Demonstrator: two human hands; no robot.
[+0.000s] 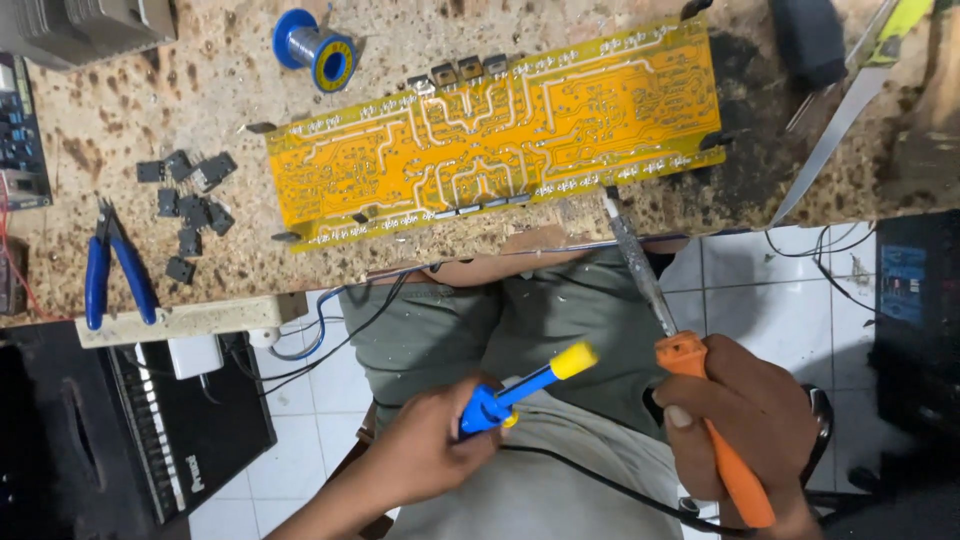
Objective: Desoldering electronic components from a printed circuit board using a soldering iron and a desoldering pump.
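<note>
My left hand [430, 452] grips a blue desoldering pump with a yellow end [528, 384], held over my lap below the bench edge. In my right hand [745, 412] is an orange-handled soldering iron [690, 356]; its metal shaft runs up to the tip [610, 196], which sits at the lower edge of a long yellow circuit board [500, 130]. The board lies solder side up on the bench, with black transistors [458, 72] along its top edge.
Several loose black transistors [190, 205] and blue-handled pliers [112, 270] lie at the left of the speckled bench [150, 120]. A blue solder spool [315, 48] sits at the top. Tweezers [850, 100] lie at the right. Cables and black equipment [120, 430] stand on the tiled floor.
</note>
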